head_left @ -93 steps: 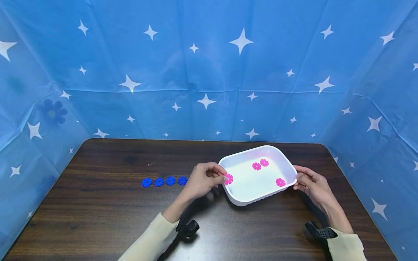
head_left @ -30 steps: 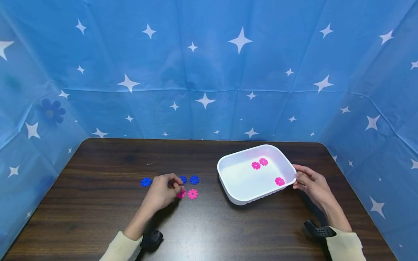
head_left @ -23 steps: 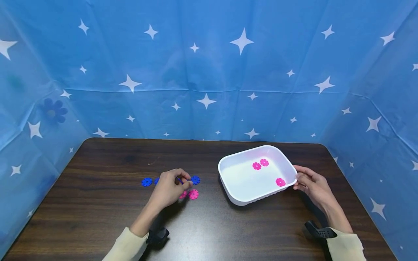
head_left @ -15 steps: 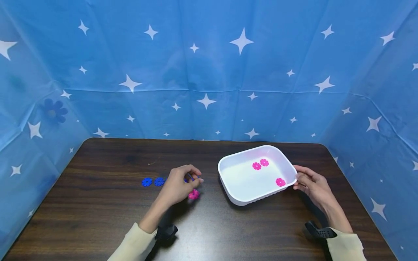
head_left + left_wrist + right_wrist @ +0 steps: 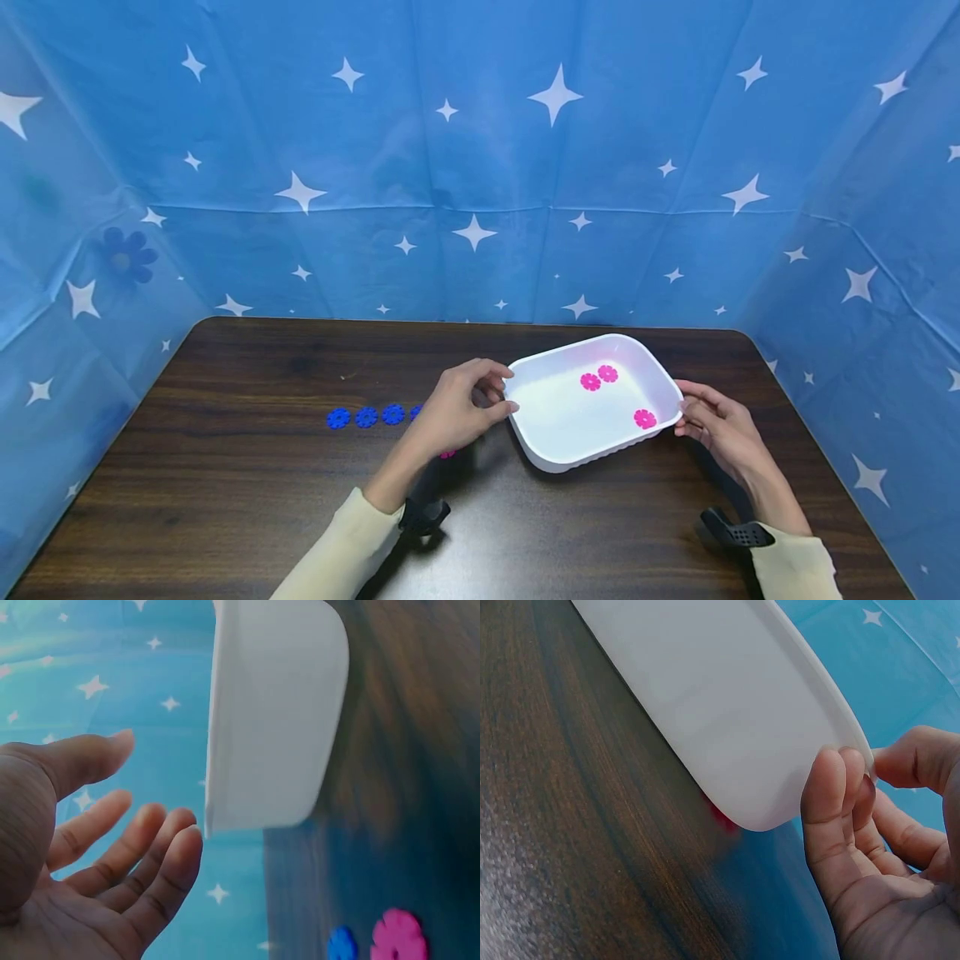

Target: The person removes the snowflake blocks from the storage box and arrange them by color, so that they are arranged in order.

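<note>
My left hand (image 5: pixel 457 410) is at the left end of a white plastic tray (image 5: pixel 543 446), thumb and fingers spread apart with nothing between them. In the left wrist view its fingers (image 5: pixel 176 862) stand loosely bent beside the tray's outer wall. At the opposite end my right hand (image 5: pixel 720 425) grips the rim, thumb over the edge and fingers against the outer wall, as the right wrist view also shows. Inside the tray lie two pink notched flower-like discs (image 5: pixel 590 382) side by side and one more pink disc (image 5: pixel 644 419) near the right hand.
On the brown wooden table (image 5: pixel 225 483), left of the tray, runs a row of several blue notched discs (image 5: pixel 366 417), partly hidden by the left hand. A pink disc (image 5: pixel 399 937) lies in front of them. A blue star-patterned cloth (image 5: pixel 487 167) encloses the back and sides.
A pink disc went from the tray to the table in the left hand. That hand then moved right, off the disc rows and back to the tray's end. The right hand stayed put.
</note>
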Available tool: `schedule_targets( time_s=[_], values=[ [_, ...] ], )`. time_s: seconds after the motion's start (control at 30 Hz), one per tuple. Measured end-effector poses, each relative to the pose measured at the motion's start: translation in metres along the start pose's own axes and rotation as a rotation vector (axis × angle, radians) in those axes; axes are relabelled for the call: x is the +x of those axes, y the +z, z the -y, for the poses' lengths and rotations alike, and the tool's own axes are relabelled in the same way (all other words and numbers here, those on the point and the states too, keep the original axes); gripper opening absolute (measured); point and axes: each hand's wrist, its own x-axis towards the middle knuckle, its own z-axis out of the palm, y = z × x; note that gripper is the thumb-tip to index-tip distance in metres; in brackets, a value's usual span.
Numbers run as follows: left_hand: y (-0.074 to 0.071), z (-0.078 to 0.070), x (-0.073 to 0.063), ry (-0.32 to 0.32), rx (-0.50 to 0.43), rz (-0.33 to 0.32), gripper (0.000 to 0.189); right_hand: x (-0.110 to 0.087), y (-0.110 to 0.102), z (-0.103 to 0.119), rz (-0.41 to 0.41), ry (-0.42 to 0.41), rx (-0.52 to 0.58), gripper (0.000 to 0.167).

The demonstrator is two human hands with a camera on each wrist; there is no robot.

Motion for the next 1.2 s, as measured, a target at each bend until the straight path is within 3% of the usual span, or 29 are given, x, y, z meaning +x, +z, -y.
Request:
schedule_targets(
  time_s=[0.47, 0.93, 1.2],
  values=[
    [0.034, -0.019, 0.037, -0.027, 0.023, 0.146, 0.053, -0.001, 0.002, 0.001, -0.007, 0.011, -0.037, 0.053],
    [0.078, -0.031, 0.065, -0.009, 0.116, 0.289, 0.060, 0.000, 0.001, -0.002, 0.005, -0.015, 0.011, 0.052],
    [0.105, -0.034, 0.081, -0.039, 0.066, 0.326, 0.060, 0.000, 0.000, -0.001, -0.008, -0.005, -0.034, 0.053]
  ],
)
